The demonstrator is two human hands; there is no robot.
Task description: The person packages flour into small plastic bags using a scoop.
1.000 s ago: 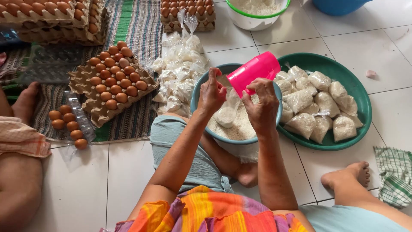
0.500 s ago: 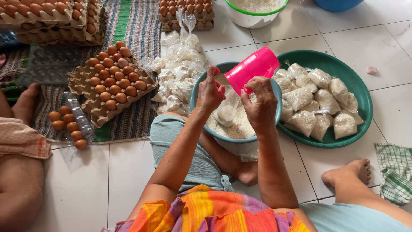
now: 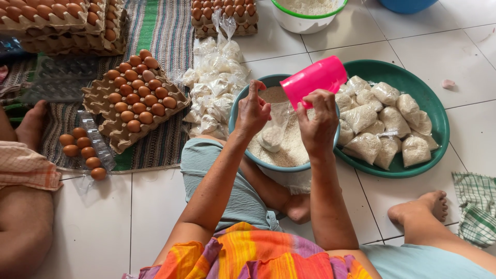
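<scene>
I sat on the tiled floor point(image 3: 155, 206) with my right hand point(image 3: 318, 121) wrapped around a pink plastic cup point(image 3: 313, 80), fingers closed on its lower end, the cup tilted on its side above a grey-blue bowl point(image 3: 243, 95) of white grain. My left hand point(image 3: 253, 109) pinched the mouth of a small clear plastic bag point(image 3: 274, 132), thumb and fingers closed on its rim; the bag hung over the grain with a little white fill at its bottom, just beside the cup's mouth.

Touching the bowl on its right stood a round dark green tray point(image 3: 431, 101) holding a heap of tied, filled bags point(image 3: 385, 121), plump and whitish. On the bowl's left, a loose pile of similar clear bags point(image 3: 214, 85) lay on the floor at the edge of a striped woven mat point(image 3: 150, 31).

On that mat sat a brown cardboard egg tray point(image 3: 135, 102) full of brown eggs, and stacked egg trays point(image 3: 62, 23) filled the far left corner. A second stack point(image 3: 219, 15) stood behind the bag pile. Near the mat's front edge a clear strip pack with loose brown eggs point(image 3: 82, 152) lay on the floor.

A white tub with a green rim point(image 3: 307, 18) stood at the far edge, a blue vessel point(image 3: 408, 5) beside it. A green checked cloth point(image 3: 478, 206) lay at the right, near my bare foot point(image 3: 421, 206). Another person's leg and checked cloth point(image 3: 23, 168) showed at the left edge.
</scene>
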